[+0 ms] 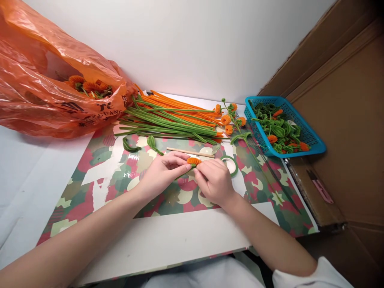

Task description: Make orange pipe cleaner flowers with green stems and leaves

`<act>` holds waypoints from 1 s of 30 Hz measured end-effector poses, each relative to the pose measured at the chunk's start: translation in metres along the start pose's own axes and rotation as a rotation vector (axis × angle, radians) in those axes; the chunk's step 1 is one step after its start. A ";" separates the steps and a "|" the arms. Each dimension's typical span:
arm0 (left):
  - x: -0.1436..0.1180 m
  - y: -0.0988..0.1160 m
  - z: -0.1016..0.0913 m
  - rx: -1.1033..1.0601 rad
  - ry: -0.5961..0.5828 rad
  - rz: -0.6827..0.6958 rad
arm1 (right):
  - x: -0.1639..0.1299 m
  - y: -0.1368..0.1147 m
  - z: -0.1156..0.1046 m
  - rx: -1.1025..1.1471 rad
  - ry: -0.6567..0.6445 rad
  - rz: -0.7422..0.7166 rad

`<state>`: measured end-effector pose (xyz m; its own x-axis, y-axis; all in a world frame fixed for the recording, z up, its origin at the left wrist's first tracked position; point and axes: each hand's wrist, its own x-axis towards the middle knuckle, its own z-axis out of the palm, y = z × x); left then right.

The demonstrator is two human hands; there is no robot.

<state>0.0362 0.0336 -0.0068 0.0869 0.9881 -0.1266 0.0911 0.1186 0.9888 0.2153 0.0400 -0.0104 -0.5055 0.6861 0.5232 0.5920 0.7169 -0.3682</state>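
Between my hands, over the middle of the patterned mat, is a small orange pipe-cleaner flower (194, 161) with a bit of green at its base. My left hand (163, 171) pinches it from the left between thumb and fingers. From the right, my right hand (214, 178) grips its other edge with thumb and index finger. Just beyond lies a thin wooden stick (190, 152). A roll of green tape (230, 165) rests beside my right hand. Two green pipe-cleaner leaves, a dark curled one (130, 146) and a lighter one (153, 145), lie beyond my left hand.
Green and orange pipe cleaners (174, 120) are heaped at the back. A finished flower stem (261, 160) lies to the right. A blue basket (312, 148) holds green and orange pieces. An orange plastic bag (39, 100) stands left, and cardboard (339, 100) walls the right.
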 end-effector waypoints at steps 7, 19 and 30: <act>-0.001 0.002 0.000 -0.140 -0.056 -0.234 | 0.001 -0.005 0.004 -0.063 0.013 -0.017; 0.000 0.008 0.001 -0.183 -0.075 -0.206 | 0.003 -0.010 0.000 0.476 -0.073 0.374; -0.003 0.002 0.006 -0.062 0.056 0.076 | 0.005 -0.009 0.004 1.043 -0.143 0.873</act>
<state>0.0421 0.0304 -0.0051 0.0353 0.9982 -0.0478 0.0247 0.0469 0.9986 0.2048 0.0371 -0.0081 -0.3124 0.9202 -0.2358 0.0375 -0.2360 -0.9710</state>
